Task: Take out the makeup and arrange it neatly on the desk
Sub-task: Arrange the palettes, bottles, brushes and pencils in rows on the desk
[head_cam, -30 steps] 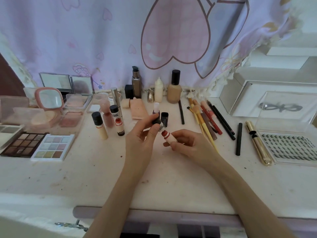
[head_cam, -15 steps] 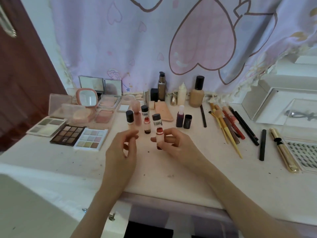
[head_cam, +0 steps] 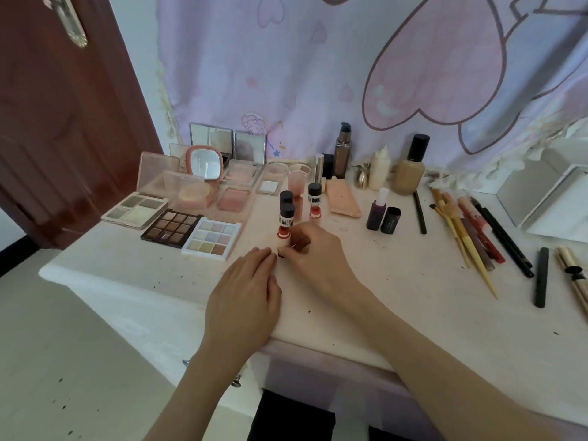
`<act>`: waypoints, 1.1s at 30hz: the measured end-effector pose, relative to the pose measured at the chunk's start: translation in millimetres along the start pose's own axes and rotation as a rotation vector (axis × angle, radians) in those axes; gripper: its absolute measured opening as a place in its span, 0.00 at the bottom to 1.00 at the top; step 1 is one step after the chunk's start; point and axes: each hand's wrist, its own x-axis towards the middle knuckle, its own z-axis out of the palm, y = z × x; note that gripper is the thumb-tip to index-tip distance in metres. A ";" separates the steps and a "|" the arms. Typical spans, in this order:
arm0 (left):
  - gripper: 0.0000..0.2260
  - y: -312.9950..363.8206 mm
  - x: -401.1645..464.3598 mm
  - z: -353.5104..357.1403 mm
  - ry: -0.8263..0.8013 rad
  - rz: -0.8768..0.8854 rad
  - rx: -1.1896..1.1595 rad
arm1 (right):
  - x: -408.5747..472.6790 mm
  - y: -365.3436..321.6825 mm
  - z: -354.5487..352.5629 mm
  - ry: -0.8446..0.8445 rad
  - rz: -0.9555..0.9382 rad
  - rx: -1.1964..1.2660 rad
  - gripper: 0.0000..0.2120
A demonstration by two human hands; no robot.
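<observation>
My right hand [head_cam: 313, 254] pinches an upright black-capped tube [head_cam: 285, 222]; my left hand [head_cam: 245, 300] lies relaxed, empty. Eyeshadow palettes [head_cam: 211, 238] sit left, two more tubes [head_cam: 314, 200] just beyond.

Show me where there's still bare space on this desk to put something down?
Bare desk lies in front, between the right hand and the brushes. Another bare strip runs before the palettes. The back row is crowded.

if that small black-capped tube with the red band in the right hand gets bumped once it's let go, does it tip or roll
The small black-capped tube with the red band is tall and narrow on a small base, so a nudge would probably tip it. Being round, it would likely roll across the flat white desk afterwards. It probably feels light and rigid, since the right hand steadies it with fingertips at its base.
</observation>
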 end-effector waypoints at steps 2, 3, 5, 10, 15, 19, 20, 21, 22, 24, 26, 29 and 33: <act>0.17 0.2 0.1 -0.7 0.017 0.011 0.009 | 0.6 -0.1 3.0 0.015 -0.010 -0.011 0.05; 0.17 0.3 -0.1 -0.9 0.021 0.013 0.014 | 0.5 -0.1 4.0 0.022 -0.014 -0.009 0.04; 0.17 -0.1 -1.1 -0.5 0.020 0.013 0.028 | -0.1 -0.4 5.0 0.029 -0.013 -0.004 0.04; 0.22 -0.6 -1.2 -0.8 0.018 0.016 0.035 | -0.9 -0.6 4.0 0.013 -0.013 -0.052 0.06; 0.17 -1.4 -2.5 0.5 0.023 0.021 0.004 | -9.3 3.4 -2.9 0.027 0.007 -0.025 0.08; 0.15 -0.6 -9.7 1.4 0.054 0.041 -0.049 | -24.9 10.9 -22.8 0.042 0.014 -0.015 0.09; 0.13 1.8 -12.6 1.9 0.068 0.060 -0.097 | -29.5 13.7 -29.8 0.045 0.021 -0.019 0.08; 0.12 5.0 -15.2 2.6 0.076 0.096 -0.149 | -34.2 16.8 -37.3 0.049 0.023 -0.035 0.08; 0.12 9.4 -16.9 3.5 0.068 0.142 -0.192 | -39.1 20.0 -45.2 0.054 0.021 -0.053 0.07; 0.12 18.8 -15.9 5.8 0.027 0.243 -0.218 | -48.8 26.9 -61.8 0.075 0.014 -0.078 0.07; 0.11 30.5 -10.2 9.2 -0.037 0.311 -0.215 | -58.1 34.5 -80.2 0.098 0.021 -0.113 0.06; 0.13 53.9 2.2 16.9 -0.169 0.429 -0.179 | -69.1 47.1 -110.3 0.183 0.033 -0.195 0.06; 0.20 86.2 17.5 40.0 -0.375 0.533 -0.080 | -75.2 63.1 -155.2 0.388 0.069 -0.307 0.04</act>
